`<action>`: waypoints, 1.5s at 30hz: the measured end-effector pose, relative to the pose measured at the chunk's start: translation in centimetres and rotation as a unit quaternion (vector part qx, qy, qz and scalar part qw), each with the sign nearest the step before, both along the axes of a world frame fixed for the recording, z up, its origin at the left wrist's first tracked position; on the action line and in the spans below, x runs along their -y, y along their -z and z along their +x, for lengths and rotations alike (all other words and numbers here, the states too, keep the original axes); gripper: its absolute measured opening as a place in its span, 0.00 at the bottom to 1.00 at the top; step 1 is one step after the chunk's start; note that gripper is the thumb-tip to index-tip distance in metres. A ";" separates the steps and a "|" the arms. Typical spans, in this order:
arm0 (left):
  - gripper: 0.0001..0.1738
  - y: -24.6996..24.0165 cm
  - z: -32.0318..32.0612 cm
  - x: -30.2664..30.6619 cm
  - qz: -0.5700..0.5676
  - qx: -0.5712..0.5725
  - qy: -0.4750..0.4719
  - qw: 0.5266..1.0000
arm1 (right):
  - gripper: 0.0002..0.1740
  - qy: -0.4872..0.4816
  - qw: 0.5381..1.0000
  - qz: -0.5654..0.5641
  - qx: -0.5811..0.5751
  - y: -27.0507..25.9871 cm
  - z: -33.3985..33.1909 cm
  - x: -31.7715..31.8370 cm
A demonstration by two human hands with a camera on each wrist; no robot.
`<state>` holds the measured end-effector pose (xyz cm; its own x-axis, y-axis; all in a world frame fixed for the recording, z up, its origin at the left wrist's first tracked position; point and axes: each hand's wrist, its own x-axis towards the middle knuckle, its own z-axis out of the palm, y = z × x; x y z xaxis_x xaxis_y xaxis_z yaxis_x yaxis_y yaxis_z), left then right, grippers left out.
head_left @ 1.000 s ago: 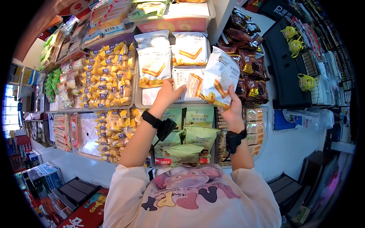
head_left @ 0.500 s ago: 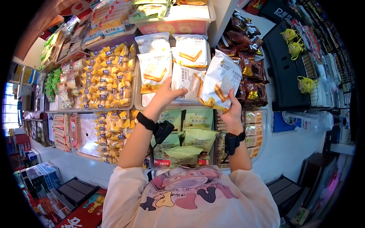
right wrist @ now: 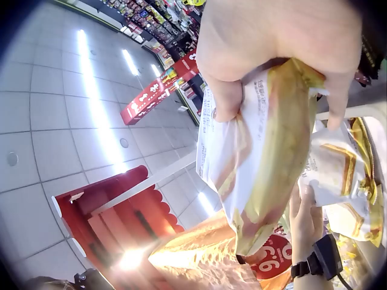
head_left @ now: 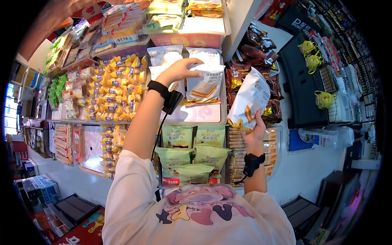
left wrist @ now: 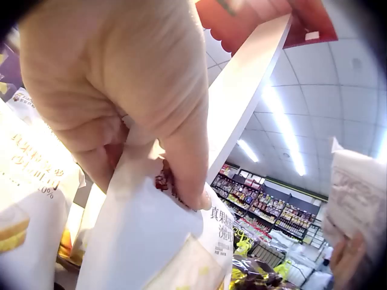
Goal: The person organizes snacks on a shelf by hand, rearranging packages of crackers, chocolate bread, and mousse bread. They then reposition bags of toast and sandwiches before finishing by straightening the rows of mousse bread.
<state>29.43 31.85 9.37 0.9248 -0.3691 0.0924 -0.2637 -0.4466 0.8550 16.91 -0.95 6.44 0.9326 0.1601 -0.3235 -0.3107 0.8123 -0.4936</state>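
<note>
My left hand (head_left: 179,72) pinches the top of a white toast bag (head_left: 205,85) with a sandwich picture. In the left wrist view its thumb and fingers close over the upper edge of that toast bag (left wrist: 157,223). The bag stands in a clear tray, overlapping another white bag (head_left: 204,54) behind it. To the right, my right hand (head_left: 255,132) holds a second toast bag (head_left: 250,98) tilted, above the brown packets. The right wrist view shows thumb and fingers gripping the yellow-edged end of this bag (right wrist: 266,145).
The tray's pale bottom (head_left: 200,113) shows at the front. Green mousse bread bags (head_left: 194,157) stand nearer me. Yellow-wrapped small breads (head_left: 116,90) fill a bin at left, brown packets (head_left: 267,61) lie at right. A white upright panel (head_left: 243,30) rises beside the back bins.
My left hand has moved away from me and now grips the front toast bag, which has shifted back, baring the tray's front. My right hand has moved slightly right with its bag.
</note>
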 end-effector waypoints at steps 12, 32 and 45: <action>0.21 1.3 -1.2 -0.4 0.139 0.297 -0.127 0.936 | 0.24 -0.106 0.973 -0.169 0.116 -0.2 1.0 -3.2; 0.39 4.1 -15.0 -1.4 0.040 -0.124 -0.218 0.967 | 0.38 -0.178 0.547 -0.767 0.285 -0.3 1.6 -14.7; 0.20 -8.2 -23.1 -4.7 0.119 0.103 -0.196 0.968 | 0.20 -0.211 0.584 -0.702 0.349 -9.9 -0.3 -2.5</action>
<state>6.37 36.56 17.54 0.9689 -0.0272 0.2461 -0.1887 -0.7249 0.6625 16.62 1.59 16.33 0.8889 0.4574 0.0238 0.3384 -0.6210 -0.7070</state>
